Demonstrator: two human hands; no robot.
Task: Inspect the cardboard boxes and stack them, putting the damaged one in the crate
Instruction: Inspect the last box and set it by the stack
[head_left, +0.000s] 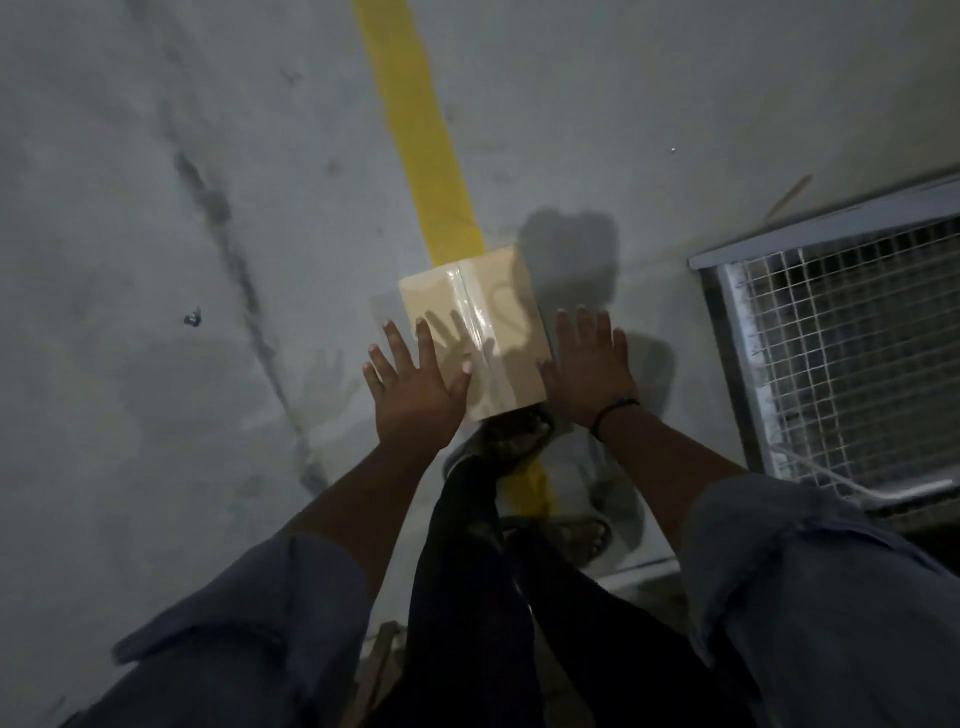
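Note:
A tan cardboard box (470, 322), sealed with clear tape along its top seam, stands on the grey floor over a yellow line. My left hand (410, 379) hovers with spread, straight fingers at the box's near left corner. My right hand (587, 364) is held flat with straight fingers just beside the box's right side. Whether either hand touches the box I cannot tell. Neither hand holds anything. A wire-mesh crate (841, 332) with a grey metal frame stands to the right.
The yellow floor line (426, 156) runs from the far edge under the box toward my feet. My sandalled feet (519, 431) stand just behind the box. Open grey concrete floor lies to the left and beyond.

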